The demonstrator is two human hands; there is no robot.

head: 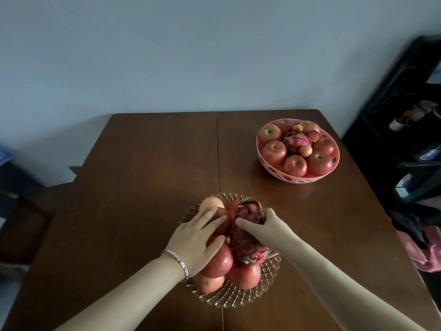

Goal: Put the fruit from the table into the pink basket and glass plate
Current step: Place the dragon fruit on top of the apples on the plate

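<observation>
**Both hands on the fruit heaped in the glass plate**

Where the brown table (133, 177) comes nearest, the glass plate (241, 298) is set, its ribbed rim showing around a heap of fruit; red apples (220, 261) are piled at the near side and a paler apple (210, 203) lies at the far left. The left hand (198, 237) is laid flat over the apples, its fingers spread and not closed on anything; a silver bracelet (177, 259) is worn at that wrist. The right hand (267, 225) is curled around a dragon fruit (250, 212) at the far side of the heap, thumb and fingers closed on it; a second dragon fruit (248, 249) is seen just nearer, against the apples. Farther off to the right, well apart from the plate, the pink basket (298, 176) is filled with apples, smaller fruit and one dragon fruit.
</observation>
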